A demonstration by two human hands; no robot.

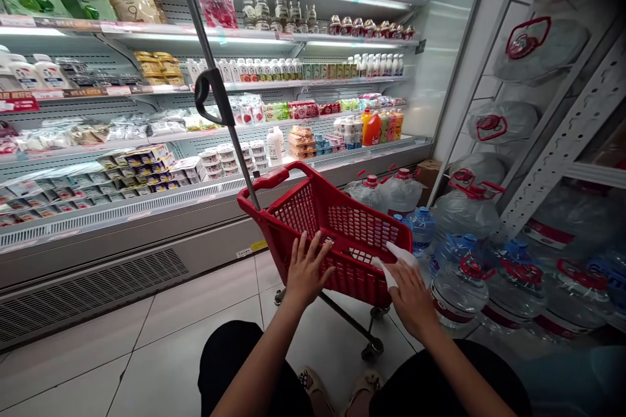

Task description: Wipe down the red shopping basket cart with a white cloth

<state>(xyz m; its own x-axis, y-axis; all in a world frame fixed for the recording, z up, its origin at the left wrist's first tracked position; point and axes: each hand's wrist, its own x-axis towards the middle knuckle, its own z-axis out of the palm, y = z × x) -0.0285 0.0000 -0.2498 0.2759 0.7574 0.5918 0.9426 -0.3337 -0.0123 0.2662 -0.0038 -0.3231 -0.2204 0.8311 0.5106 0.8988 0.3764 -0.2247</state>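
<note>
A red plastic shopping cart [359,279] with a latticed basket stands tilted towards me on its wheels. My left hand [307,268] is open, its fingers spread over the near rim and side of the basket. At the basket's right corner my right hand [411,293] holds a white cloth or tissue [402,254] against the rim. The fingers lie over the cloth, which sticks out beyond them on the basket side. A long metal pole with a black grip [215,96] rises from the cart's left end. Inside the basket, the floor is partly hidden by the near wall.
Behind the cart runs an open refrigerated shelf [205,199] stocked with yogurt cups, bottles and bags. Large water jugs [460,293] crowd the floor on the right, beside a white metal rack [562,137]. Pale floor tiles [195,319] lie to the left of my knees.
</note>
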